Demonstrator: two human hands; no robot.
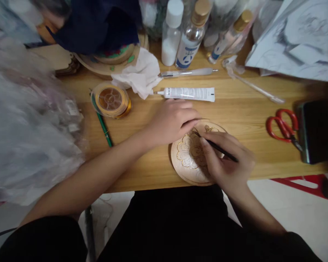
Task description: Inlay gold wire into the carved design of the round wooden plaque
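A round pale wooden disc (182, 170) lies near the table's front edge, bearing a flower design partly outlined in gold wire (177, 154). My left hand (173, 122) is at its upper left rim, with thumb and fingertips closed together against the edge. In my right hand (229, 156) is a pair of slim black tweezers (220, 148), gripped like a pen. Their tips touch down on or just above the design, close to my left thumb. My right fingers hide the disc's right part.
Behind the disc lie a white glue tube (190, 94), a pen-like white tool (188, 72) and crumpled tissue (142, 74). A gold wire spool (112, 100) and green pencil (104, 127) sit left; red-handled scissors (282, 125) and a phone (317, 131) right. Bottles (190, 40) stand behind.
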